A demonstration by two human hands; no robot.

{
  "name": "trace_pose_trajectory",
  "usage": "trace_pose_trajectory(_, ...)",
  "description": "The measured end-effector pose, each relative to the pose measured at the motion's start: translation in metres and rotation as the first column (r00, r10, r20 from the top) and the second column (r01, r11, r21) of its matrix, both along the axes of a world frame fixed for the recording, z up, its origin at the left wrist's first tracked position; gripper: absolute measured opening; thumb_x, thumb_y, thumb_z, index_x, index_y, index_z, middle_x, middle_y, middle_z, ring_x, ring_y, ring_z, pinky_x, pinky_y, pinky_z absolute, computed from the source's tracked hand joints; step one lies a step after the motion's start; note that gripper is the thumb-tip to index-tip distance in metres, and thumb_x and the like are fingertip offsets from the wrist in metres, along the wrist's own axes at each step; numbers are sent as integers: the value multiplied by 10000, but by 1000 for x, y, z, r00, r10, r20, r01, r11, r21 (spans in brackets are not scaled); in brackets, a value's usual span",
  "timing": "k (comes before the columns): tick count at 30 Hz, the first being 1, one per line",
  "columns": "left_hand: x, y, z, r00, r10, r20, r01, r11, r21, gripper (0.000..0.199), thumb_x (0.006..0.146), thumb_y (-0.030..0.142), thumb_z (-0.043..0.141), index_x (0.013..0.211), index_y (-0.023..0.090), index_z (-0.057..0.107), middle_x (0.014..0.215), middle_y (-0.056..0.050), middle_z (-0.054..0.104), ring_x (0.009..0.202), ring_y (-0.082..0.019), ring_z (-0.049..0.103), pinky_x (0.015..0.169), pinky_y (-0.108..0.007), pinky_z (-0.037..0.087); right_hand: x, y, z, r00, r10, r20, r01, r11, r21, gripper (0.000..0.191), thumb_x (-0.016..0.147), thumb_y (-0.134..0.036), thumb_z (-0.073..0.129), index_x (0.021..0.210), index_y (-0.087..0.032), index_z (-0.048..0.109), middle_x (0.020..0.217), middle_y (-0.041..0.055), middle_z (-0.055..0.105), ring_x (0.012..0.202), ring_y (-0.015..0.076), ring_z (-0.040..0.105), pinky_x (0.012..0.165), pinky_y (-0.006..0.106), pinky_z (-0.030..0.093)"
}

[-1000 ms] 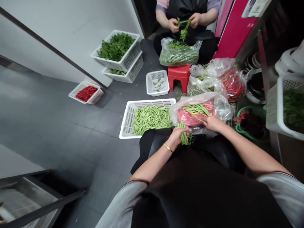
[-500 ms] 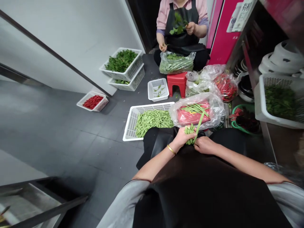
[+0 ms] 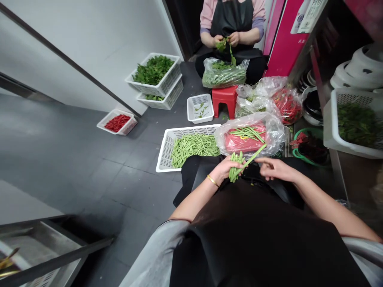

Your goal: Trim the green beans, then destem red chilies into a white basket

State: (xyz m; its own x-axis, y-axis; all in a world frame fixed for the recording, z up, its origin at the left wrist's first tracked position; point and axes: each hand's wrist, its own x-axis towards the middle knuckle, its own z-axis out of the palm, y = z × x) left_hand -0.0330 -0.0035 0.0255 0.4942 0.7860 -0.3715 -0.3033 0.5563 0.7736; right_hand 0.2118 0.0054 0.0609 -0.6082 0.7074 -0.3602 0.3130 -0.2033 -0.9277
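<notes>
Green beans [image 3: 236,169] sit bunched in the person's left hand [image 3: 223,168] above the lap of a black apron [image 3: 254,223], the grip clenched around the bundle while one long pod angles out up and to the right. The right hand [image 3: 277,169] is released and holds nothing, its fingers [image 3: 266,163] spread just beside that pod. A gold bangle [image 3: 212,180] circles the left wrist. What looks done lies in a white plastic basket [image 3: 164,153] at the person's knees, a broad heap of short bean pieces [image 3: 194,149]. What looks left lies in a clear plastic bag [image 3: 273,131] touching the basket's right end, where a smaller bunch of long beans [image 3: 247,133] rests on something pink. Beyond the bag stand a red plastic stool [image 3: 224,97] and a small white basket [image 3: 194,118] holding a few green sprigs. Opposite, a co-worker's hands [image 3: 226,40] work a stem of leafy greens [image 3: 223,44] above a full plastic bag of greens [image 3: 224,75]. Further off are a white basket of red chilies [image 3: 117,122] on the floor [image 3: 89,167], a bag of red chilies [image 3: 287,105], and stacked baskets of leafy greens [image 3: 154,69] against the wall.
</notes>
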Motion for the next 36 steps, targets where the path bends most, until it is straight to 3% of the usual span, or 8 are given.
trace_pose_trajectory(4,11,-4,4,995,21,101,-23,1000,16,283,527,229,740,746,121,597,582,-9,584,455,-111,517,477,-256,426,-55,7,-8,864,-376,-334,399,917,-1,386,745,-499,733,920,-183,596,524,-64,545,407,104,504,412,231,401)
trace_pose_trajectory(9,-9,9,20,860,476,186,-470,879,-79,214,624,309,670,690,167,524,570,10,532,511,-102,514,573,-268,482,-86,4,-17,685,-583,-437,599,792,-117,391,721,-526,750,845,-213,551,543,-65,561,457,112,555,443,235,470)
trace_pose_trajectory(12,-24,21,22,818,562,123,-556,827,-81,176,659,266,670,730,160,549,664,-16,608,610,-121,595,631,-259,506,-86,0,-27,843,-454,-290,453,888,-74,395,727,-532,744,836,-191,577,525,-43,593,427,121,564,413,234,470)
trace_pose_trajectory(14,-22,22,16,879,477,29,-477,879,-8,204,627,225,712,768,138,593,702,-32,643,640,-141,620,622,-258,501,-86,0,-34,950,-280,-139,273,960,-69,408,698,-533,764,770,-176,581,501,-33,598,388,120,555,373,221,445)
trace_pose_trajectory(17,-7,16,3,911,364,-193,-335,927,167,233,579,184,755,763,119,628,678,-14,638,611,-124,587,598,-238,466,-87,3,-42,991,-134,-5,133,988,-74,433,668,-545,777,668,-179,545,493,-25,604,374,119,559,358,212,436)
trace_pose_trajectory(22,11,8,-10,858,418,-299,-330,894,303,260,596,233,790,741,141,595,645,35,580,593,-83,503,606,-219,422,-85,5,-37,982,-50,181,37,997,74,404,737,-538,720,630,-194,536,513,0,622,417,149,588,429,250,455)
trace_pose_trajectory(30,16,3,-18,900,418,-123,-403,906,128,424,505,248,878,797,146,588,707,33,611,625,-83,564,638,-217,463,-72,14,-20,927,43,372,-118,976,182,441,816,-491,620,532,-218,421,372,-46,466,362,131,499,468,243,366)
trace_pose_trajectory(36,7,3,-5,989,151,-11,-151,986,-66,476,518,264,880,867,100,601,732,-59,694,575,-142,633,610,-281,518,-40,35,-1,969,-110,219,1,894,447,271,845,-455,595,827,-186,615,631,-9,626,568,132,557,570,241,389)
